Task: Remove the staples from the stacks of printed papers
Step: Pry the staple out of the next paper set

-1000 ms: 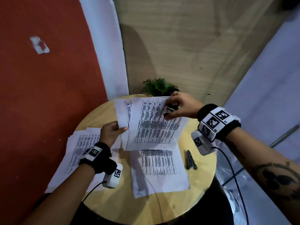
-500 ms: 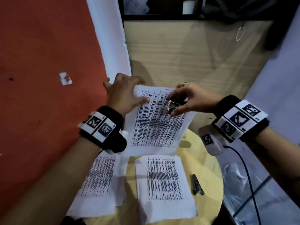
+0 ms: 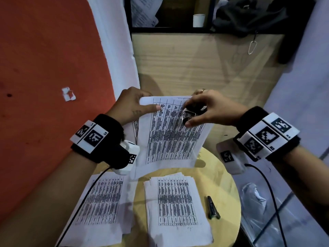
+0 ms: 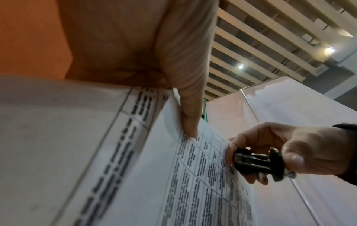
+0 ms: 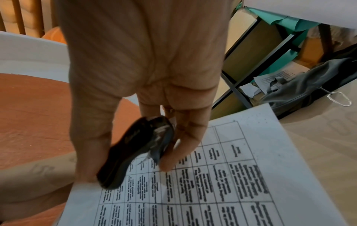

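A stack of printed papers (image 3: pixel 170 138) (image 4: pixel 193 191) (image 5: pixel 222 183) is held up in the air above the round wooden table (image 3: pixel 220 175). My left hand (image 3: pixel 133 107) (image 4: pixel 185 113) pinches its top left corner, thumb on the front sheet. My right hand (image 3: pixel 204 111) (image 4: pixel 280 152) (image 5: pixel 135 137) grips a black staple remover (image 3: pixel 191 115) (image 4: pixel 257 163) (image 5: pixel 139 149) between thumb and fingers, over the top right part of the sheet. No staple is visible. Two more printed stacks lie on the table: one at the left (image 3: pixel 101 207), one in the middle (image 3: pixel 178 207).
A small dark tool (image 3: pixel 212 207) lies on the table to the right of the middle stack. Behind the table stands a wooden panel (image 3: pixel 195 65) with shelves above holding a white cup (image 3: pixel 198 20) and a dark bag (image 3: pixel 249 16). An orange wall (image 3: pixel 44 68) is at the left.
Both hands have lifted the stack off the table and nearer to the camera. My left hand moved from the sheet's lower left edge to its top left corner. The right hand kept the staple remover.
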Available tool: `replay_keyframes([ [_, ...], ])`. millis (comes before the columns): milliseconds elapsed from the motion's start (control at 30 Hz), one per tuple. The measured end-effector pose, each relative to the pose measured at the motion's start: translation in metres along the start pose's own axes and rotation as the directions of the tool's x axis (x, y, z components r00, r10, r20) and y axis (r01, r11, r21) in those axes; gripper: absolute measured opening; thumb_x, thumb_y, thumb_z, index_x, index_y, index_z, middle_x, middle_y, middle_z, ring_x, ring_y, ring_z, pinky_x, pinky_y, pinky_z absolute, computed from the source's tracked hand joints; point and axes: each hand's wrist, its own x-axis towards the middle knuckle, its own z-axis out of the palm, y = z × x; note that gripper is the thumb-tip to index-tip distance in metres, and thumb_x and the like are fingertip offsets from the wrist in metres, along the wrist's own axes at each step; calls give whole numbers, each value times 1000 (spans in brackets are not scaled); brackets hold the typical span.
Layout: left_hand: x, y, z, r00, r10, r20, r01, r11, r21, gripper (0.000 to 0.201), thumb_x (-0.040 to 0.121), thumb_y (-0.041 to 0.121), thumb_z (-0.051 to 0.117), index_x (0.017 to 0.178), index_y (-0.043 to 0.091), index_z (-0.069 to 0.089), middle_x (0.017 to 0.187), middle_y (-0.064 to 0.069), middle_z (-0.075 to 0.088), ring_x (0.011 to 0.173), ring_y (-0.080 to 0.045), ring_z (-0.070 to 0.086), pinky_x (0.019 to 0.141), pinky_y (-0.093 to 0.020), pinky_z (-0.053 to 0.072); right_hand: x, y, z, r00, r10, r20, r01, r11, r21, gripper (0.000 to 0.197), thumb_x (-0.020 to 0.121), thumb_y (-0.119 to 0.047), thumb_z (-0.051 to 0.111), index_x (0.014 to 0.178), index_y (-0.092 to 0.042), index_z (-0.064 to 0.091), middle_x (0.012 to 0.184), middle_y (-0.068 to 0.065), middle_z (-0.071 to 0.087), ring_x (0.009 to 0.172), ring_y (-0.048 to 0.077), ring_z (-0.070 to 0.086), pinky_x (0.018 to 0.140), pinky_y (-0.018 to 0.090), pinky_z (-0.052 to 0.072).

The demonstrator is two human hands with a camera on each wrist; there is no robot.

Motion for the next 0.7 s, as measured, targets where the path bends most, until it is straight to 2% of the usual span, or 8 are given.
replay_keyframes([
  [133, -1, 0, 1, 1000, 9, -3, -9, 1000, -11, 28, 72, 38, 72, 75, 10, 71, 77, -19, 70, 65, -10, 56, 66, -30, 46, 1, 0, 4, 997, 7, -77, -10, 999, -42, 50, 61, -30, 84, 103, -7, 68, 92, -7, 48, 89, 13, 52, 87, 29, 46],
  [233, 1, 4, 0, 1000, 18, -20, -18, 1000, -22, 27, 71, 40, 68, 74, 14, 71, 77, -21, 69, 67, -15, 56, 68, -36, 49, 1, 2, 14, 940, -10, -342, 6, 1000, -13, 54, 63, -33, 83, 107, -7, 67, 108, 4, 43, 103, 17, 48, 93, 27, 43],
  [333, 3, 9, -1, 999, 26, -23, -28, 998, -57, 30, 68, 46, 69, 65, 16, 67, 69, -20, 64, 63, -14, 51, 63, -30, 41, 1, -2, 23, 837, -63, -543, 63, 998, -18, 61, 68, -32, 79, 118, -3, 61, 114, 13, 44, 101, 13, 45, 92, 7, 33],
  [400, 4, 12, -1, 999, 35, -18, -36, 998, -53, 41, 64, 52, 68, 64, 11, 65, 65, -15, 58, 62, -13, 47, 62, -29, 38, 1, -8, 28, 820, -114, -561, 100, 993, -55, 64, 69, -30, 75, 123, -1, 58, 116, 19, 48, 102, 17, 48, 91, 1, 28],
  [500, 4, 17, 0, 999, 46, -19, -47, 997, -60, 50, 64, 50, 69, 73, 1, 68, 74, -24, 66, 66, -13, 51, 63, -38, 47, 0, -17, 34, 827, -211, -521, 161, 977, -140, 58, 66, -21, 73, 116, 3, 59, 109, 20, 56, 101, 28, 55, 90, 12, 34],
  [567, 5, 20, 0, 998, 49, -24, -51, 997, -63, 50, 66, 44, 69, 80, -4, 68, 82, -27, 67, 68, -14, 53, 68, -42, 50, 0, -22, 36, 829, -252, -499, 189, 966, -175, 46, 65, -15, 71, 106, 3, 60, 102, 18, 59, 95, 33, 57, 84, 24, 42],
  [633, 5, 21, 1, 999, 40, -18, -41, 997, -70, 48, 67, 41, 68, 82, -4, 68, 79, -23, 67, 67, -14, 53, 65, -38, 48, -1, -26, 37, 816, -278, -507, 190, 957, -220, 41, 64, -16, 70, 101, 0, 62, 100, 15, 59, 91, 33, 58, 75, 37, 49],
  [700, 5, 22, 2, 1000, 20, -13, -21, 997, -80, 46, 66, 41, 68, 81, -3, 68, 71, -12, 62, 65, -13, 51, 63, -31, 42, -2, -30, 38, 788, -294, -540, 157, 945, -286, 41, 63, -21, 69, 101, -5, 64, 101, 12, 61, 89, 32, 59, 65, 37, 52],
])
